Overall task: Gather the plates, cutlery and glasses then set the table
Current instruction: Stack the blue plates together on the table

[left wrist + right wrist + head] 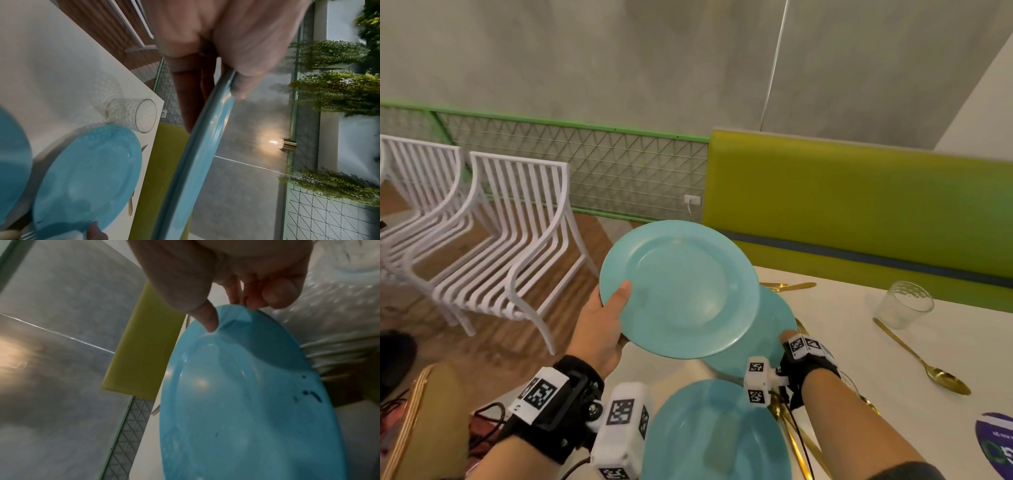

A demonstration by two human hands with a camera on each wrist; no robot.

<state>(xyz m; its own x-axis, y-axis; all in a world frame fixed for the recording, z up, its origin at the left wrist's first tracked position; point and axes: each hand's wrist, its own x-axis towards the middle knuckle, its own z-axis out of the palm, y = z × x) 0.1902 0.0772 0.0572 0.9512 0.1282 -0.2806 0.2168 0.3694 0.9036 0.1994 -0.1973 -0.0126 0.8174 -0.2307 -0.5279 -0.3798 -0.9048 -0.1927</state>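
My left hand grips the left rim of a raised blue plate, thumb on top and fingers beneath. Partly hidden under it is a second blue plate, low over the white table. My right hand pinches its near rim, thumb on the face of the plate. A third blue plate lies at the table's near end. A clear glass stands upright to the right, with a gold spoon beside it. More gold cutlery lies behind the plates.
Two white slatted chairs stand on the wooden floor to the left. A green bench runs along the table's far side. Gold cutlery lies under my right wrist. A purple sticker marks the table's near right.
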